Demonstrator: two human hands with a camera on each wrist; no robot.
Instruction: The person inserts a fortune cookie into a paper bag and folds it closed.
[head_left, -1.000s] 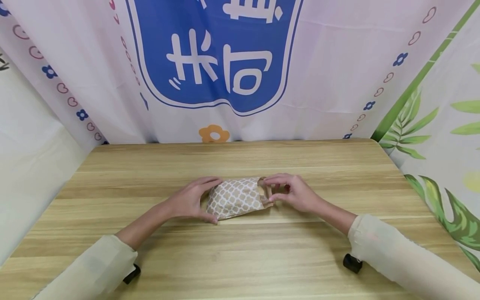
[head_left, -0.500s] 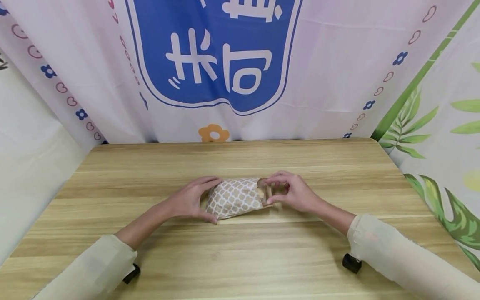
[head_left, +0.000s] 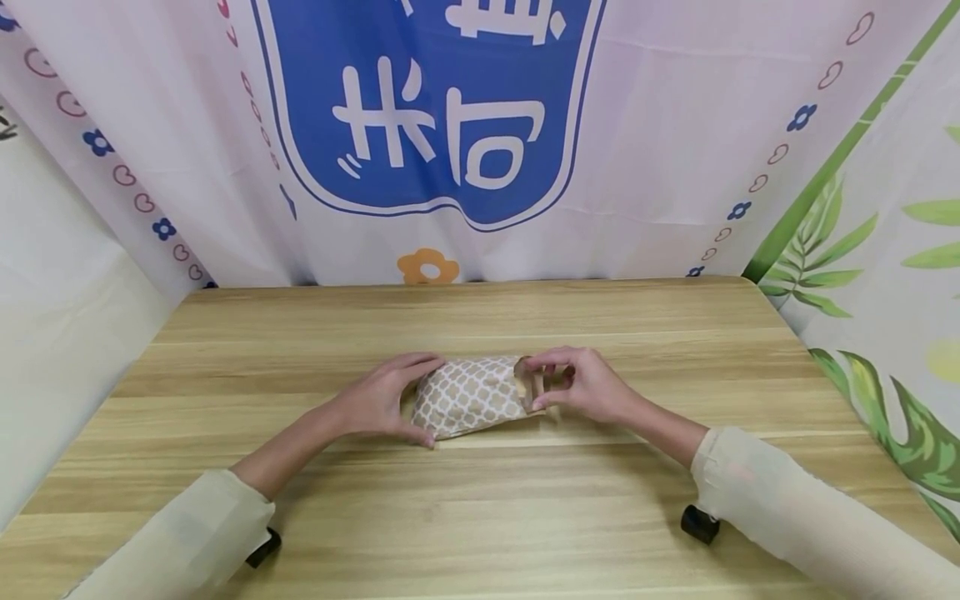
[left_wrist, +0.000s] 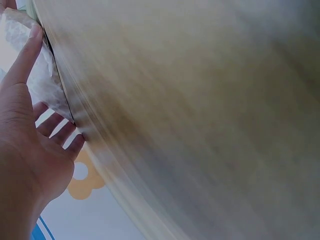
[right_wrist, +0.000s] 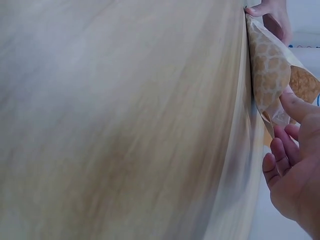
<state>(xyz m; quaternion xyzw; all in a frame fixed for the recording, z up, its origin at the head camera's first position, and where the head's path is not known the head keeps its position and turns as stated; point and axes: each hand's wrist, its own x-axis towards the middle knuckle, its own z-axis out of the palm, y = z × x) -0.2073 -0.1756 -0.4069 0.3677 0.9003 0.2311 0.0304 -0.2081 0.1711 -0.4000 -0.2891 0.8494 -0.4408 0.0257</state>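
Note:
A small paper bag (head_left: 471, 397) with a tan and white lattice print lies on its side on the table, its mouth facing right. My left hand (head_left: 382, 398) spans the bag's left end and holds it, thumb at the near corner and fingers at the far one. At the mouth, my right hand (head_left: 588, 385) grips the rim between thumb and fingers. Something pale shows inside the opening, too hidden to name. In the right wrist view, clear, shiny film (right_wrist: 280, 117) sticks out beside the right thumb. The left wrist view shows the bag's side (left_wrist: 47, 82) behind the left thumb.
The wooden table (head_left: 450, 517) reaches back to a white curtain (head_left: 660, 150) with a blue printed sign. Leaf-patterned cloth (head_left: 885, 275) hangs on the right, pale cloth (head_left: 67, 333) on the left. Under each sleeve sits a small black device (head_left: 701, 524).
The right thumb has shifted slightly left along the rim of the bag's mouth. The left hand and the bag stay nearly in place.

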